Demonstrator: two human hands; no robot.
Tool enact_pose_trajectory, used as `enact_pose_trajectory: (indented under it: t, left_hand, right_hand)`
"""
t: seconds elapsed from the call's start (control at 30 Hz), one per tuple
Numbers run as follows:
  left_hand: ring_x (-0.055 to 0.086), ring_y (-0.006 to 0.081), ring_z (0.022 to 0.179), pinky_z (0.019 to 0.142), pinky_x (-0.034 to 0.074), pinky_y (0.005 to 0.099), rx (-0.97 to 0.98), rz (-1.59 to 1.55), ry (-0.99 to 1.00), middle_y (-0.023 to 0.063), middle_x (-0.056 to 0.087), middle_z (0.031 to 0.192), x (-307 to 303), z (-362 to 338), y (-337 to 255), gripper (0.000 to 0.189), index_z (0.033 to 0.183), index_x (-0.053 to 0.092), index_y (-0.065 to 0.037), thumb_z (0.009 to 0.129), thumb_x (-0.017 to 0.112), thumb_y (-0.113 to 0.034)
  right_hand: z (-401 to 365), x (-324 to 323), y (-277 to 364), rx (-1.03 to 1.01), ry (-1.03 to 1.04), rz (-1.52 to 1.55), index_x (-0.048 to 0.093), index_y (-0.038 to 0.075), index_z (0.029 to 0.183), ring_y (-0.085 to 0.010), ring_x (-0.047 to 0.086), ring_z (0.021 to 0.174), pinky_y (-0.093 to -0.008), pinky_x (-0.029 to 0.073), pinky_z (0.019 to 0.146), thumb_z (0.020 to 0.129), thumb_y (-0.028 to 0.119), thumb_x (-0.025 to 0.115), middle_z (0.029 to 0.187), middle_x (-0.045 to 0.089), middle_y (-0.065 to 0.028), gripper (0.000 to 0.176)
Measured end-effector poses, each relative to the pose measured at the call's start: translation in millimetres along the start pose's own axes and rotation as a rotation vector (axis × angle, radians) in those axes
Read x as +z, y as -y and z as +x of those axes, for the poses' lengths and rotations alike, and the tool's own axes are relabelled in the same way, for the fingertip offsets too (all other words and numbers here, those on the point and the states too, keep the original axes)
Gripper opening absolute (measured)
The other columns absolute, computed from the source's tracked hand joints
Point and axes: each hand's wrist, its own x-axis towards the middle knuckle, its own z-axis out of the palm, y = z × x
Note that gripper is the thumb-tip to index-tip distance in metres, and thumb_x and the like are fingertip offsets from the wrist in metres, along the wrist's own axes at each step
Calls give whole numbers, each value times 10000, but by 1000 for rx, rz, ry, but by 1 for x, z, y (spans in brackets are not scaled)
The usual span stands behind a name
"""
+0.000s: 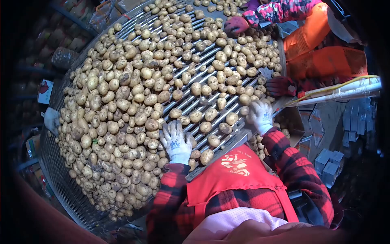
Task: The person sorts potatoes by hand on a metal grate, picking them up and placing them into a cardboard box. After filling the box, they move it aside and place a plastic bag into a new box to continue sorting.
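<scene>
Many potatoes (121, 95) cover a slatted metal rack (198, 110), heaped highest on the left and thinner toward the middle. My left hand (177, 142), in a white work glove, lies palm down at the edge of the heap with its fingers spread, touching potatoes. Over by the rack's right edge, my right hand (261, 114), gloved alike, rests with fingers stretched forward against a few potatoes. Its palm side is hidden, and no potato is visibly gripped.
Across the right corner stands a co-worker in an orange apron (325, 61), with dark red gloves (280, 86) among the potatoes. A cardboard box (290, 122) with potatoes sits below the rack's edge. Taped white tubes (337, 91) jut in from the right.
</scene>
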Motion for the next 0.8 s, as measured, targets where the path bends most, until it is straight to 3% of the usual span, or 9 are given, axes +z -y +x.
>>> enact_pose_trajectory:
  t: [0.23,0.3,0.4,0.43,0.57,0.63,0.7,0.73,0.8]
  left_hand:
    - [440,392,1384,1154,308,586,152,-327,-258,145,542,1421,-13,16,-12,483,1317,621,-96,852,680,-210]
    - [545,365,1299,1120,411,490,118,-544,-213,176,598,1369,-16,23,-19,435,1354,599,-31,929,631,-121]
    - [581,327,1270,1100,446,380,-151,-1173,-63,171,595,1406,-12,33,-32,440,1417,556,-1,1010,628,-154]
    - [588,315,1268,1122,436,390,-498,-1760,101,152,596,1414,-8,31,-40,513,1468,498,-20,1009,653,-190]
    - [459,298,1402,1162,399,475,-542,-2222,449,127,418,1572,-15,60,-52,649,1556,355,-91,1056,511,-473]
    - [427,304,1407,1169,379,536,-788,-2382,507,113,369,1580,-22,76,-57,615,1566,321,-145,1070,439,-490]
    - [504,278,1325,1125,439,503,-735,-2543,530,82,408,1541,-1,80,-52,552,1565,318,-152,1088,431,-405]
    - [583,205,1202,1035,514,394,-169,-2033,371,35,506,1450,27,73,-49,476,1541,388,-162,1091,434,-312]
    - [600,169,1159,986,523,338,-411,-2206,468,15,552,1399,18,72,-49,446,1517,435,-156,1088,437,-279]
  right_hand:
    - [140,6,93,-327,-55,117,591,137,1342,-305,539,1241,-548,301,1153,821,181,734,1284,607,-108,542]
    - [182,31,113,-288,-45,34,614,140,1326,-330,537,1221,-565,292,1156,842,201,713,1263,620,-121,497]
    - [229,64,125,-228,232,-118,661,156,1290,-343,563,1176,-572,320,1112,901,244,661,1182,669,-147,398]
    - [241,59,130,-208,307,-102,676,160,1274,-349,571,1162,-572,332,1092,926,265,641,1151,683,-155,365]
    - [230,44,121,-155,150,149,705,156,1184,-332,608,1158,-487,431,1012,966,372,638,1155,711,-130,315]
    - [214,-17,133,-88,909,702,669,129,1270,-318,621,1165,-415,481,973,989,391,631,1260,677,-146,386]
    - [166,-20,139,-293,735,709,638,109,1328,-308,645,1138,-402,510,953,1004,375,634,1315,651,-160,419]
    - [166,-20,142,-310,690,820,616,108,1365,-332,648,1126,-404,508,974,1002,339,650,1267,667,-157,432]
    - [190,17,130,-334,342,550,639,114,1317,-347,648,1105,-447,516,949,944,231,690,1193,673,-162,394]
